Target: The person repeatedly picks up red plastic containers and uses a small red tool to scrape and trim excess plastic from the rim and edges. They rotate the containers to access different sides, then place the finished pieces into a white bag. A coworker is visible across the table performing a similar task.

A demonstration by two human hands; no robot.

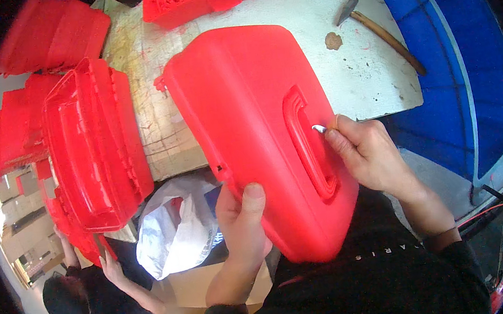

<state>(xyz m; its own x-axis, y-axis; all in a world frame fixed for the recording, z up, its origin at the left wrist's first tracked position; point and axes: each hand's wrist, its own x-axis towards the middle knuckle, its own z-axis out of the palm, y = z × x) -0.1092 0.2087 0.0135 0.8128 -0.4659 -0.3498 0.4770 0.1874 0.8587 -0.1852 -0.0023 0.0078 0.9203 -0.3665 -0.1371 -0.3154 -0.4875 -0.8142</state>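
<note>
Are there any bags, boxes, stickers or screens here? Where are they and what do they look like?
Red case: held over the table edge by the left hand and right hand; rounded plastic box with a moulded handle.
White bag: below the table edge, left of the left hand; crumpled, with a bit of blue showing.
Stacked red shells: on the table's left side; open plastic halves.
No stickers, signs or screens show.

Workshop: scarred workbench (154,106), hammer (376,27)
</note>
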